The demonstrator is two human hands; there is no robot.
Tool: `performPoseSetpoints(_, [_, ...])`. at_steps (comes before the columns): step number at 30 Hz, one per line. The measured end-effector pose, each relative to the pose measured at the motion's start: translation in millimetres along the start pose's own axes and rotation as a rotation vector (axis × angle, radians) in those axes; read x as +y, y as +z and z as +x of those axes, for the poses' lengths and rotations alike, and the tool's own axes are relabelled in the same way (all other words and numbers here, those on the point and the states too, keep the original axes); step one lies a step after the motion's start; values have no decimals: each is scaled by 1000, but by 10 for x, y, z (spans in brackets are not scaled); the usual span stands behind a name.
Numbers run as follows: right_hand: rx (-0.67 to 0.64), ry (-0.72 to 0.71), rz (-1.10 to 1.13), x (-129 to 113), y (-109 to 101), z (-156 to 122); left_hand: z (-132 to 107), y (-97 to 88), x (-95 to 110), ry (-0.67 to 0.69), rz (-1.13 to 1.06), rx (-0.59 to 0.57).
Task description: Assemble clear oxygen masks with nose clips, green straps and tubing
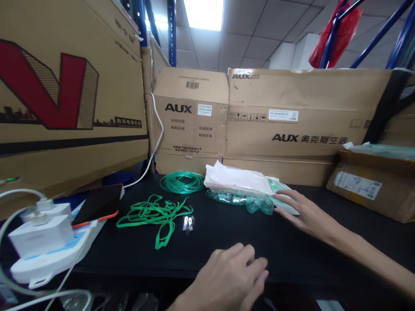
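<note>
My right hand (300, 211) reaches in from the right, its fingers stretched out and apart at a white and green packet (279, 186). Its fingertips appear to touch the packet. White paper packets (238, 178) lie to the left of that hand, with clear green plastic-wrapped pieces (259, 203) in front of them. My left hand (231, 274) is at the front edge of the black table, fingers curled in; nothing shows in it, though its palm side is hidden. Farther left lie a tangled green flat strap (152, 216), coiled green tubing (181, 182) and small clear-and-white clips (188, 223).
A white power strip (48, 263) with plugged-in chargers and a phone (100, 203) sit at the left. Cardboard boxes (191, 125) line the back. An opened carton (369, 185) holding plastic-wrapped goods stands at the right. White cables cross the left front edge.
</note>
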State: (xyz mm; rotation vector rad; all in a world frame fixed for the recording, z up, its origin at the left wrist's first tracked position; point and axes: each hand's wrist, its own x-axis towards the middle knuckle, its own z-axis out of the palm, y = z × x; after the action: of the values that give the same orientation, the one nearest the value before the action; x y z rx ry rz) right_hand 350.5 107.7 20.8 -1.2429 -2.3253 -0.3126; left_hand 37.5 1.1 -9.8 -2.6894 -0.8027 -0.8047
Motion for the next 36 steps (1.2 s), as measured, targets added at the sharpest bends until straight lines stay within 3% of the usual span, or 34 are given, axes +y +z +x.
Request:
performPoseSetpoints(3, [-28,-131,-7,-173,47,23,16,-47,15,-17,-18,-17])
performPoseSetpoints(7, [-30,-190,-4,-180,176,55,-48,-265,-86,-119,-104,-45])
performPoseSetpoints(13, [-39,-159,-16,-221,150,-127,-420,-671,-535,-393,31,18])
performPoseSetpoints(19, [-10,-120,-59,-553,78,-448,-615,-773,-788,-427,193,-54])
performPoseSetpoints(24, [52,-187,-3,-881,-24,-592,-611,-755,-829,-379,172,42])
performPoseSetpoints(27, [52,-189,24,-1007,-69,-608,-626,-841,-820,-375,152,127])
performPoseSetpoints(32, [33,-159,65,-1122,10,-569,-534,-988,-621,-472,-29,288])
performPoseSetpoints(34, [1,-138,92,-1169,54,-541,-426,-938,-505,-498,-215,248])
performPoseSetpoints(36, [-25,-99,131,-1223,79,-515,-310,-827,-422,-522,-394,134])
